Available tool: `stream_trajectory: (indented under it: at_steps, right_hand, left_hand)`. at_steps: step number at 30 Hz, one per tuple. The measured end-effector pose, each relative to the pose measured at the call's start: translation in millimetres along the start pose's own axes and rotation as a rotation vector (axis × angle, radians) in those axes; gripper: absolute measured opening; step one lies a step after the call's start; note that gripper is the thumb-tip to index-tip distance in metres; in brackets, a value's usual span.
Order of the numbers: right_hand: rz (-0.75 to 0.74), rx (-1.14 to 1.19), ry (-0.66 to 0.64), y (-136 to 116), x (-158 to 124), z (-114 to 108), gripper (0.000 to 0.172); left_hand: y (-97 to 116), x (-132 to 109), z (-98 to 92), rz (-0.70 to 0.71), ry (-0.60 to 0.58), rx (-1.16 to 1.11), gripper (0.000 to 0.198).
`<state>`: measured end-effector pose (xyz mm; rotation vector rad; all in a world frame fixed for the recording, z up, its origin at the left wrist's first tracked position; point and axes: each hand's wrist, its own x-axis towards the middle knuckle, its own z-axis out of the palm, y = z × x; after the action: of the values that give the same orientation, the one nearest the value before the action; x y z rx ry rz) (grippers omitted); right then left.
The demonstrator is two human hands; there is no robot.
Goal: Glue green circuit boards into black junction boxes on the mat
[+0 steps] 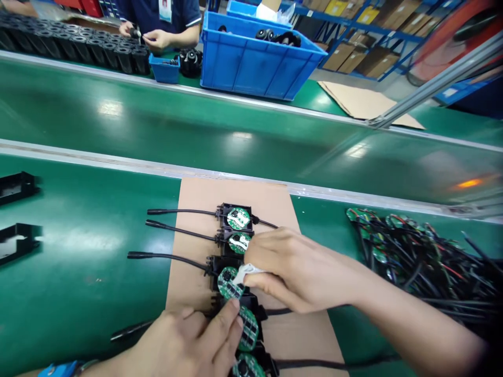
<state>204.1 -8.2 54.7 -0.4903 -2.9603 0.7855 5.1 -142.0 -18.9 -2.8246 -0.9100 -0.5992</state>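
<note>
Several black housings, each with a round green circuit board, form a column on a cardboard sheet (204,193). The two farthest boards, the top board (238,218) and the one below it (239,243), carry white smears. My right hand (288,267) is closed around a small white nozzle-like piece (247,272), its tip at the third circuit board (230,283). What else that hand holds is hidden by the fingers. My left hand (188,335) has its index finger stretched out to that board's near edge, beside the fourth board (248,329). Black cables (168,255) stick out of the housings leftward.
At right lies a tangled pile of wired circuit boards (416,256). Two black housings (18,241) are at the left edge. Beyond a metal rail stand a large blue bin (255,65), a small blue bin (165,69), rows of black cups (78,44) and a person (161,26) handling a small part.
</note>
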Motion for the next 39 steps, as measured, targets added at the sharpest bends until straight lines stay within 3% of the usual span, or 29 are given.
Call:
stream_trajectory:
  at_steps: [4, 13, 19, 25, 29, 34, 39]
  right_hand:
    - [-0.043, -0.077, -0.007, -2, 9, 14, 0.026]
    - [-0.057, -0.112, -0.052, -6, 17, 15, 0.027]
    - [-0.076, -0.067, -0.083, -11, 8, 13, 0.028]
    - [-0.033, -0.070, -0.101, -15, -3, 11, 0.029]
    - [-0.014, -0.071, -0.099, -10, -7, 8, 0.025]
    - [-0.036, -0.075, -0.064, -5, -3, 10, 0.025]
    - [-0.040, -0.118, -0.045, -2, 3, 13, 0.025]
  left_hand:
    - [1, -8, 1.2, -0.062, 0.044, -0.017, 0.027]
    - [-1, -9, -9.7, 0.011, -0.164, -0.008, 0.035]
    - [-1, -13, -7.8, 0.001, -0.162, -0.029, 0.039]
    - [0, -9, -19.8, 0.001, -0.274, -0.033, 0.039]
    - [0, -10, -16.6, 0.003, -0.269, -0.050, 0.039]
    - [1, -16, -5.4, 0.005, -0.157, -0.064, 0.042]
    - [0, -14, -11.3, 0.011, -0.250, -0.045, 0.041]
